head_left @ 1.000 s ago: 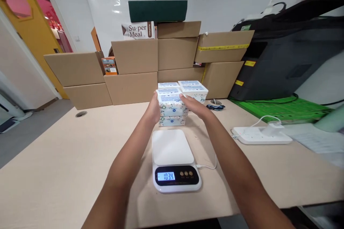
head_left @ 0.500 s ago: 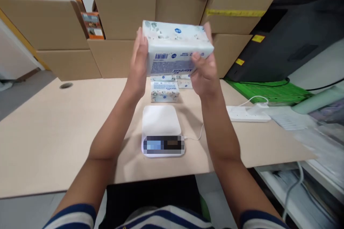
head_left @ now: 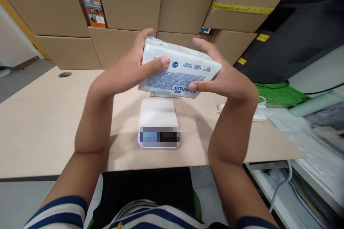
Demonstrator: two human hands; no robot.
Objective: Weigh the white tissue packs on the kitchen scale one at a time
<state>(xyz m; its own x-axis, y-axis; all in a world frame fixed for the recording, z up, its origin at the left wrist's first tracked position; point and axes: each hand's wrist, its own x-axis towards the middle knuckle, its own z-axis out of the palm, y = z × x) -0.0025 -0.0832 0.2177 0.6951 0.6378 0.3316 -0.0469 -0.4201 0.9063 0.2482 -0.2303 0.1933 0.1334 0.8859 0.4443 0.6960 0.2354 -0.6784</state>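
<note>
A white and blue-printed tissue pack [head_left: 177, 71] is held up in the air, tilted down to the right, its printed face toward me. My left hand [head_left: 134, 66] grips its left end, thumb pressed on the printed face. My right hand [head_left: 223, 69] clasps the right end, thumb low on that same face and index finger along the top. Below the pack, a white scale [head_left: 158, 113] lies on the table, its display pixelated. Just behind the scale, the edge of another tissue pack [head_left: 163, 95] shows; the held pack hides most of it.
Cardboard boxes [head_left: 129, 3] line the back of the wooden table [head_left: 48, 125]. A thin white cable [head_left: 200, 125] runs from the scale toward a power strip [head_left: 259, 116], partly behind my right arm. A dark case [head_left: 290, 39] and a green mat [head_left: 279, 94] are at the right.
The pack has come lower and turned, its printed face now more toward me and its right end dipped. My left thumb has moved onto that face, and my elbows have spread. The view has shifted.
</note>
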